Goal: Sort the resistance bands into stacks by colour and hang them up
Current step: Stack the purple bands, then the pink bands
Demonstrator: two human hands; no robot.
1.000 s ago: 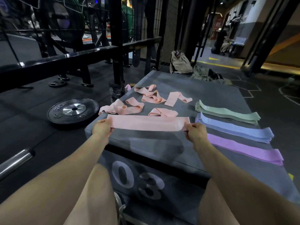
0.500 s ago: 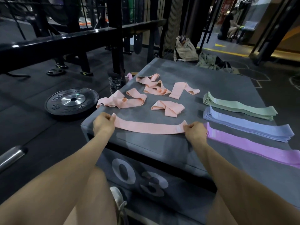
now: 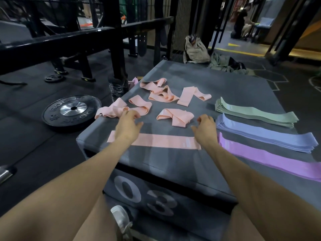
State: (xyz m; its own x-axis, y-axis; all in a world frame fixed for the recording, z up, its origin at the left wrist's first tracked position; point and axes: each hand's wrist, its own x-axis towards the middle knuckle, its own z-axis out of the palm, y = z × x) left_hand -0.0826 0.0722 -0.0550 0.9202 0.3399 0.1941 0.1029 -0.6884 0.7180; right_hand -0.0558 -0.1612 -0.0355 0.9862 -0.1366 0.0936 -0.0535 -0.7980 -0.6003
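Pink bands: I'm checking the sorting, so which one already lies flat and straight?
The flat pink band along the box's near edge, between both wrists. The other pink bands farther back are folded or twisted.

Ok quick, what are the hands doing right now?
Left hand: open, empty, above the flat peach-pink elastic band.
Right hand: open, empty.

We see two bare arms with no sleeves, bare legs, and one white shoe (image 3: 121, 221) with laces.
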